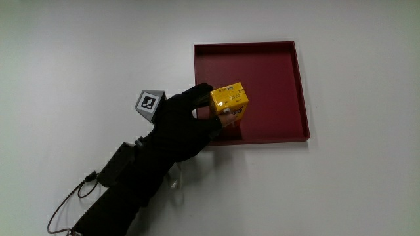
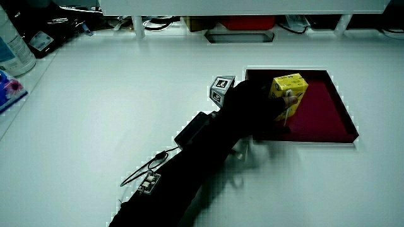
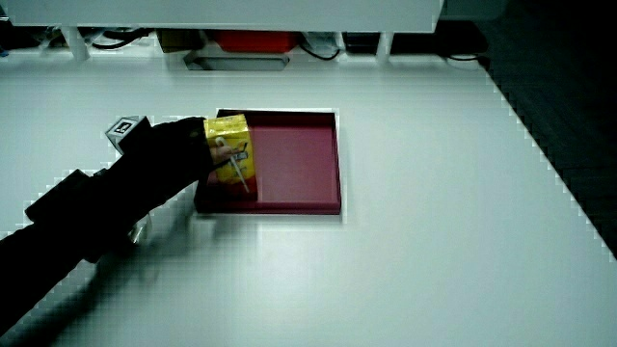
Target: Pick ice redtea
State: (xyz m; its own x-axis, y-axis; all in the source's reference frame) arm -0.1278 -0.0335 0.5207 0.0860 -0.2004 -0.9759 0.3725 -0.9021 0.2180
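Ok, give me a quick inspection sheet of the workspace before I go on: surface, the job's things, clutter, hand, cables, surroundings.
Surface: white table, bare around the tray.
Job's things: yellow drink carton held over the dark red tray, near the tray's edge closest to the person; whether it touches the tray floor cannot be told.
Clutter: in a side view, a bottle and a colourful pack at the table's edge.
Hand: gloved hand closed around the carton, patterned cube on its back.
Cables: thin wire looping by the forearm.
Surroundings: low partition with cables beneath it.
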